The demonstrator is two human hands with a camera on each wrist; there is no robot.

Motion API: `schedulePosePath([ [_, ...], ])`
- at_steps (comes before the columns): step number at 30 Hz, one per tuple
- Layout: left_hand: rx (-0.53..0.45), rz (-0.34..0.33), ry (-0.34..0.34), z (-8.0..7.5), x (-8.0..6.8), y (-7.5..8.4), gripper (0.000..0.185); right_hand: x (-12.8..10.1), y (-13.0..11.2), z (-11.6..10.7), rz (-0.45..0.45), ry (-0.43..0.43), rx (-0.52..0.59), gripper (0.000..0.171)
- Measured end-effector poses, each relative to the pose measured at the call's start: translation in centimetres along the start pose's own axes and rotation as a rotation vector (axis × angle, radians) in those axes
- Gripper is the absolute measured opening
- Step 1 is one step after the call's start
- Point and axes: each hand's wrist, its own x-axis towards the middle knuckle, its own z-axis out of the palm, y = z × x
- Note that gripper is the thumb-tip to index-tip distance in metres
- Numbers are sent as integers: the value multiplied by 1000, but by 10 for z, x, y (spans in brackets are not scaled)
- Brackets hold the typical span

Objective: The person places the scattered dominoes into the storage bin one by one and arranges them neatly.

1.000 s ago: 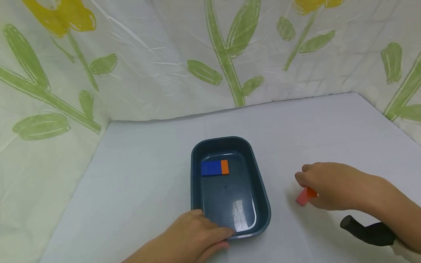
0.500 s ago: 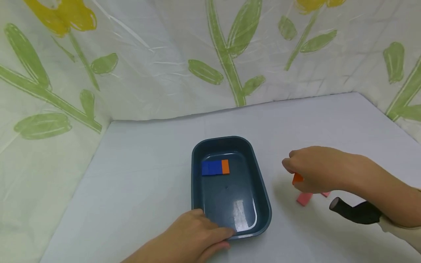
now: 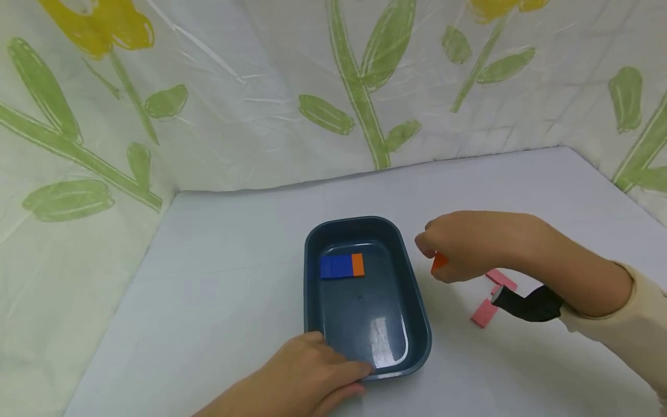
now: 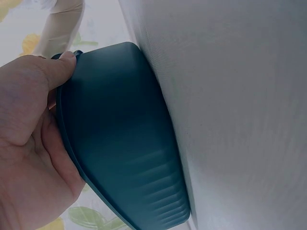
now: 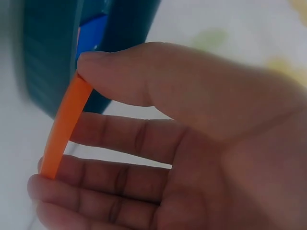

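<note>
A dark teal plastic tray stands on the white table, with blue tiles and an orange tile side by side near its far end. At its near left corner my left hand grips the rim; the left wrist view shows the thumb on the edge of the tray wall. My right hand is above the table just right of the tray. It pinches a flat orange strip-like tile between thumb and fingertips, and in the head view most of this tile is hidden by the hand.
Pink tiles lie on the table right of the tray, below the right forearm. A black curved piece sticks out at the right wrist. Behind the table hangs a pale sheet with painted flowers.
My right hand has lifted the orange tile off the table by the pink tiles and carried it left and away, toward the tray. The left hand and tray stay put.
</note>
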Motion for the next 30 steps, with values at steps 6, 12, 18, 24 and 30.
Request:
schedulePosePath([
  [6, -3, 1, -3, -1, 0, 0, 20, 9, -9, -7, -26, -15, -14, 11],
  [12, 2, 3, -11, -1, -1, 0, 21, 19, -17, -15, -89, 4, -48, 7],
  [18, 9, 11, -17, 0, -1, -2, 23, 33, -21, -17, -126, -24, -29, 16],
  [24, 0, 13, -22, 0, -1, -2, 24, 52, -24, -15, -124, -65, -74, 16],
  [30, 1, 9, -32, -1, 0, -1, 24, 68, -30, -10, -95, -93, -160, 14],
])
